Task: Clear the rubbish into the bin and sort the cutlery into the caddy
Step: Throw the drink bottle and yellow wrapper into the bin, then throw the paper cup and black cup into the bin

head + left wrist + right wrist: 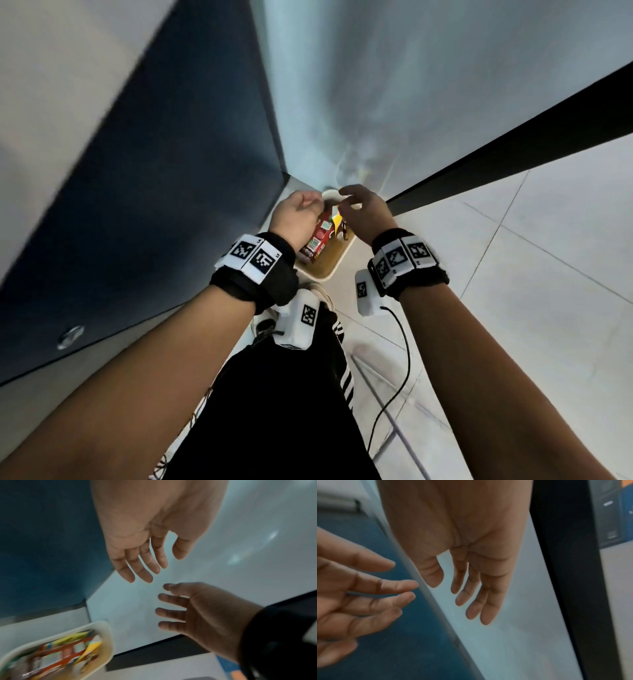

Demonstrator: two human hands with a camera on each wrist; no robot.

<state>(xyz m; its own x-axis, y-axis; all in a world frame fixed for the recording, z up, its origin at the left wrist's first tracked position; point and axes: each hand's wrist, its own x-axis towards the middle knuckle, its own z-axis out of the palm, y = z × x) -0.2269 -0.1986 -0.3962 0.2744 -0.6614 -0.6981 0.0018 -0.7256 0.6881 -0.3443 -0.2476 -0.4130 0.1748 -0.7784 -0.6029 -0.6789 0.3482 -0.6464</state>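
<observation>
Here both hands hang empty with loose, spread fingers: left hand (297, 215), right hand (366, 212). Below them stands the cream bin (334, 263), holding what seems a red carton (317, 240).

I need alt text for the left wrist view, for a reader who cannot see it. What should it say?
Two open hands, the left hand above and the right hand below, reach toward each other with straight fingers, holding nothing. At the lower left, a blurred cream bin holds colourful packaging.

Black wristbands (253, 281) with white coded tags; black white-striped trousers (281, 411)
</observation>
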